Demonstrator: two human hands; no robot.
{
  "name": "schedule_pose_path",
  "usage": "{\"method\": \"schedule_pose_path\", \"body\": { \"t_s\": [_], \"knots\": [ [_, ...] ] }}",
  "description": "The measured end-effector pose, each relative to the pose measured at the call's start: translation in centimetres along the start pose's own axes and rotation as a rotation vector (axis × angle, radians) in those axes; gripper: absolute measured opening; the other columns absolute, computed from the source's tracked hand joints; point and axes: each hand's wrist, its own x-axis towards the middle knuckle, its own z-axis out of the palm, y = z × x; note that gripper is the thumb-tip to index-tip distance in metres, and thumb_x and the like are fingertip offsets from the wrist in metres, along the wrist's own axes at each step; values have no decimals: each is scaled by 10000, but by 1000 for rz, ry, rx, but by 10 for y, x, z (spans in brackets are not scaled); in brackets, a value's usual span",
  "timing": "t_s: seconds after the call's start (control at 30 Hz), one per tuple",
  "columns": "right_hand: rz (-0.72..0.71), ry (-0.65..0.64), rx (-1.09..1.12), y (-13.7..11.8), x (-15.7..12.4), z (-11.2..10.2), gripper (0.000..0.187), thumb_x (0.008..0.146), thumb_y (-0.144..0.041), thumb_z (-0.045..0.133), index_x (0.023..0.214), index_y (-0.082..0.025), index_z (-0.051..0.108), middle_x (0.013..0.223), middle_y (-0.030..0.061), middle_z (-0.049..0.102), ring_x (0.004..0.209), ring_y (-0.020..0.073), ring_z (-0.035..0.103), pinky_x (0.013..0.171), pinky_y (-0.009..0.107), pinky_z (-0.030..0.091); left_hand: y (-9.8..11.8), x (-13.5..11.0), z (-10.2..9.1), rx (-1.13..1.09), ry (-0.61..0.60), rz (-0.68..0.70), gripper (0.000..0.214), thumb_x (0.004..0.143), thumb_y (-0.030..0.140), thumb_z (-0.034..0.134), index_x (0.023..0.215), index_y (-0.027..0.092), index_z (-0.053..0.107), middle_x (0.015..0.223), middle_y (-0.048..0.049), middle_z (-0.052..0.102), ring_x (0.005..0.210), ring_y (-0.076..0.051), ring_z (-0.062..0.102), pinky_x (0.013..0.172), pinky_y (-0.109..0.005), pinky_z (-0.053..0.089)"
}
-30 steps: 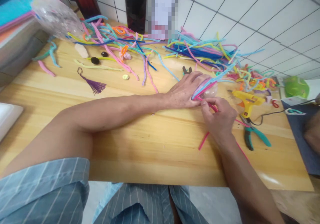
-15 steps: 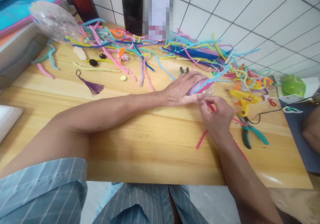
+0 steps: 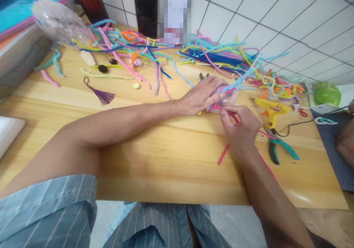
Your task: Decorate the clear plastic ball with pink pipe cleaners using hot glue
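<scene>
Bag (image 3: pixel 59 23), contents unclear, lies far left of glue gun (image 3: pixel 273 108); just left, left hand (image 3: pixel 203 95) clasps blue stems (image 3: pixel 243 76), right hand (image 3: pixel 240 126) pinches pink stem (image 3: pixel 235 118); table edge (image 3: pixel 166 201) is nearer.

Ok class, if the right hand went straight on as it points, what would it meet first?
Past the pink strand it pinches, the right hand probably meets the left hand; depth is unclear.
</scene>
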Motion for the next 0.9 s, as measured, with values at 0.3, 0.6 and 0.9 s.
{"method": "schedule_pose_path", "body": {
  "t_s": [0.3, 0.6, 0.9],
  "knots": [
    [-239, 82, -34, 4, -10, 13, 117, 1031, -195, 770, 1018, -311, 783, 975, 38, 855, 947, 267, 810, 890, 457, 646, 0, 2, 3, 22, -16, -19, 737, 1190, 720, 296, 1603, 183, 587, 1612, -217, 651, 1541, -383, 601, 1363, -569, 457],
    [-344, 1, -95, 2, -16, 20, 189, 1013, -120, 765, 1008, -309, 768, 958, 23, 827, 1004, 266, 779, 953, 465, 597, -4, 3, 8, 21, -7, -27, 754, 1195, 754, 288, 1625, 226, 614, 1657, -177, 673, 1549, -389, 604, 1369, -605, 482],
    [-371, -67, 3, 2, -15, 2, 90, 1040, -303, 807, 965, -299, 758, 962, 39, 795, 948, 264, 740, 932, 483, 569, 1, 4, 5, 47, -30, -43, 683, 1220, 672, 303, 1646, 230, 602, 1669, -161, 673, 1534, -376, 596, 1382, -588, 470]
  ]
}}
